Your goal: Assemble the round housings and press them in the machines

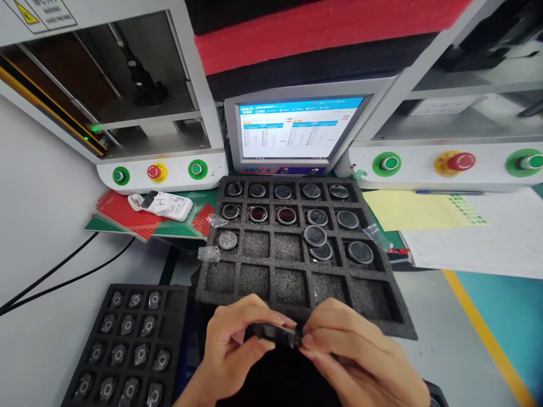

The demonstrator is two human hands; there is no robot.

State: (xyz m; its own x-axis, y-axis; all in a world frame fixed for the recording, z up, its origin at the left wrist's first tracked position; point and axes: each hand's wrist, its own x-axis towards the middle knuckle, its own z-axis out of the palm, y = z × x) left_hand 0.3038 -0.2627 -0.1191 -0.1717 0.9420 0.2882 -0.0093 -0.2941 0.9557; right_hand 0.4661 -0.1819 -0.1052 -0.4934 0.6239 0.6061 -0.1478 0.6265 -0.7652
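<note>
Black piece [275, 333], seen nearly edge-on, is held up between the person's two hands, just at the near edge of the dark foam tray [403, 322]. The left hand [233, 342] has its fingers and thumb closed on it from either side, gripping its left and middle part; the right hand [356, 345] pinches at its right end, with the exact contact partly hidden by the fingertips. It looks light, small enough for a fingertip grip, and probably stiff through the body. Its smooth, glossy surface (bare skin might help here) could be a little slippery and would likely take smudges or scratches, so a firm squeeze on a shiny side seems unwise. The better hold would be by the rim, thumb opposite forefinger, with the second hand steadying the far end rather than pulling hard. The round discs [315, 236] in the tray look similarly glossy, likely fragile if knocked together, and best lifted by their edges; two of them overlap in one spot.
</note>
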